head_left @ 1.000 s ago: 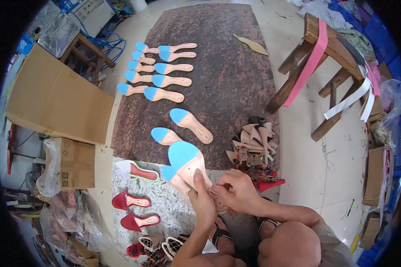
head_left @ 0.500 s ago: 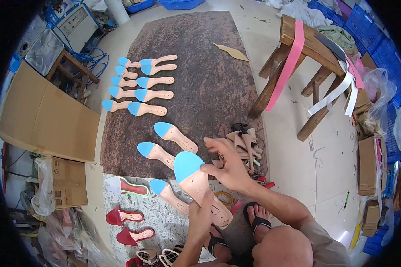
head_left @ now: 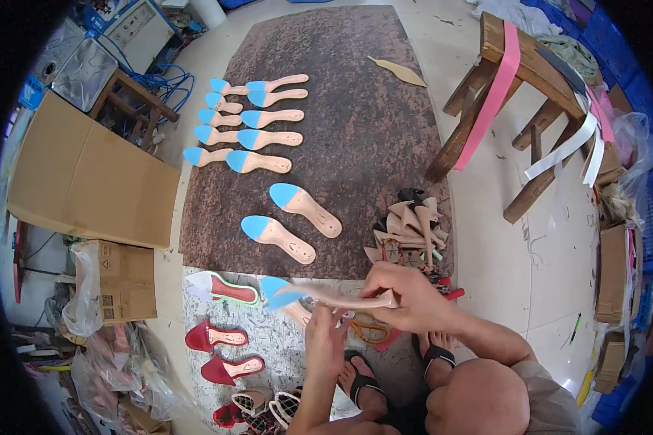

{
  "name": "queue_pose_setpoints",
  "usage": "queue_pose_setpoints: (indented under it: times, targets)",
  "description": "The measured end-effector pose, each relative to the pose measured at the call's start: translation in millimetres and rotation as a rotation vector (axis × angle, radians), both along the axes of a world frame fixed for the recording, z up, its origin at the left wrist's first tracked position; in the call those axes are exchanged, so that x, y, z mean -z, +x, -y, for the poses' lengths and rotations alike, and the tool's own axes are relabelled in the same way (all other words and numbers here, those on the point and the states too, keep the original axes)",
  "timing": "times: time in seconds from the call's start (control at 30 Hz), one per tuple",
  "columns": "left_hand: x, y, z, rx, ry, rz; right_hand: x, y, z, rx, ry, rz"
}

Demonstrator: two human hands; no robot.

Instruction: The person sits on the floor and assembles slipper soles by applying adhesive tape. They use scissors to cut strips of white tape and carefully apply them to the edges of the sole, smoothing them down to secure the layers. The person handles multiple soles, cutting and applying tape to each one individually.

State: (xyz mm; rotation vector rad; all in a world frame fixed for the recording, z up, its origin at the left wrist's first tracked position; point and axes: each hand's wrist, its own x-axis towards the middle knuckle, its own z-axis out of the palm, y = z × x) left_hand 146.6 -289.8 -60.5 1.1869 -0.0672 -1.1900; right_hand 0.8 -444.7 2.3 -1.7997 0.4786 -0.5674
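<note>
A shoe insole (head_left: 341, 296), beige with a blue toe end, is held up almost edge-on and slightly blurred, its toe to the left. My right hand (head_left: 410, 293) grips it by the heel end. Fingers of my left hand (head_left: 323, 335) are closed against its lower edge near the middle. Behind and below it, partly covered, lies another blue-toed insole (head_left: 295, 310). Two more, an upper insole (head_left: 308, 210) and a lower insole (head_left: 279, 239), rest apart on the dark mat just beyond my hands.
Several blue-toed insoles (head_left: 272, 139) lie in two columns on the dark mat (head_left: 363, 130). Beige scraps (head_left: 410, 225) are heaped at its right. Red slippers (head_left: 232, 368) and orange-handled scissors (head_left: 370, 330) are near my feet. A wooden stool (head_left: 537, 72) with hanging strips stands right; cardboard boxes (head_left: 94, 174) stand left.
The insole has turned from face-up to edge-on and its heel now points right. My right hand has moved from its toe side to the heel. The whole view has shifted slightly.
</note>
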Motion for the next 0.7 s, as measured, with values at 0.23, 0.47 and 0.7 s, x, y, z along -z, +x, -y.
queue_pose_setpoints:
  times: [0.23, 0.47, 0.7]
  targets:
    - [-35, -6, 5, 0.442, 0.069, 1.818, -12, -14, 11, -0.425, -0.05, -0.081]
    - [-18, 3, -12, 0.941, 0.018, 1.195, -50, -30, 46, -0.548, -0.157, -0.603]
    - [-12, -3, -23, 0.948, 0.108, 1.199, -70, -25, 80, -0.485, -0.087, -0.543]
